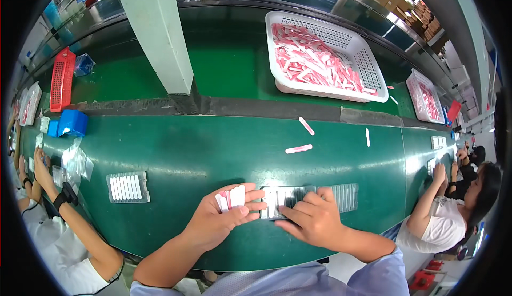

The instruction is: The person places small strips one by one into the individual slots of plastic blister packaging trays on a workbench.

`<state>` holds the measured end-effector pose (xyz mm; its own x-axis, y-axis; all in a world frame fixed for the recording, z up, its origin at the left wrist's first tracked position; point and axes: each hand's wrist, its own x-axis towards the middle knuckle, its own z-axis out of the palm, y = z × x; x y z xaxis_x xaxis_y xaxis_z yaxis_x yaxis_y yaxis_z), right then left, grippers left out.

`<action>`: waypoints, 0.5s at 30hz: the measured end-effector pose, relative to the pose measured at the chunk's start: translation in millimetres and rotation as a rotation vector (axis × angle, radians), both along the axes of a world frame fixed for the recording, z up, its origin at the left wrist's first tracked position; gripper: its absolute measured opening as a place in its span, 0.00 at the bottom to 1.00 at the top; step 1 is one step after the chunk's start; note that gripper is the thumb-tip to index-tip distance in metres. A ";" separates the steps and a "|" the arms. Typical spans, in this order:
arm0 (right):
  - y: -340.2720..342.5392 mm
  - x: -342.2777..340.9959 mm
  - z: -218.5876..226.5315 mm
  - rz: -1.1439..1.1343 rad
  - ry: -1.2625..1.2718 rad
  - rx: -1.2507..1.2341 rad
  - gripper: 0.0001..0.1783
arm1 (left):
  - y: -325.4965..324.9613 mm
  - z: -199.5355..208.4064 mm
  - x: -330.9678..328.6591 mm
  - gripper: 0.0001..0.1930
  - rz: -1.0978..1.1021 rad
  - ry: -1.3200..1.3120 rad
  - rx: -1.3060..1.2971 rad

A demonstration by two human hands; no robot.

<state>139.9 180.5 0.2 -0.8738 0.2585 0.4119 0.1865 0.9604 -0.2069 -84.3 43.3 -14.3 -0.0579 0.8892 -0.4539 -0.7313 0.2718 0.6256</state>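
My left hand (226, 213) is closed around a fan of small flat sticks (237, 195), white and pink with rounded ends. The fingertips of that hand reach the left edge of a clear plastic tray (294, 193) with narrow slots. Over this tray bends my right hand (314, 216), its index finger down on the slots and its thumb at the near edge, gripping it. White sticks show in the left slots; the curled fingers hide part of the right side. Just beyond lies another clear slotted tray (348, 197).
A filled tray (128, 187) of white sticks lies to the left. Loose pink-and-white sticks (306, 126) are scattered ahead. A white basket (333, 92) heaped with sticks stands behind the dark ledge (256, 110), near a pale post (154, 34). Co-workers sit on both sides.
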 end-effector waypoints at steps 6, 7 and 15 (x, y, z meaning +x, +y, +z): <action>17.6 -15.2 22.1 -0.089 0.062 -0.376 0.18 | 0.8 2.9 2.4 0.33 -0.064 -0.098 0.070; 20.4 -20.5 24.2 -0.064 0.086 -0.397 0.17 | 1.2 3.7 2.6 0.34 -0.124 -0.082 0.068; 14.8 -40.1 8.8 0.117 -0.059 -0.553 0.12 | -3.2 -6.5 12.9 0.38 -0.287 -0.010 0.200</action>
<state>99.8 195.4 8.9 -0.9271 0.3217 0.1925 0.1116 0.7270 -0.6775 -71.4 40.1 -20.8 0.2114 0.9398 -0.2686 -0.6492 0.3404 0.6802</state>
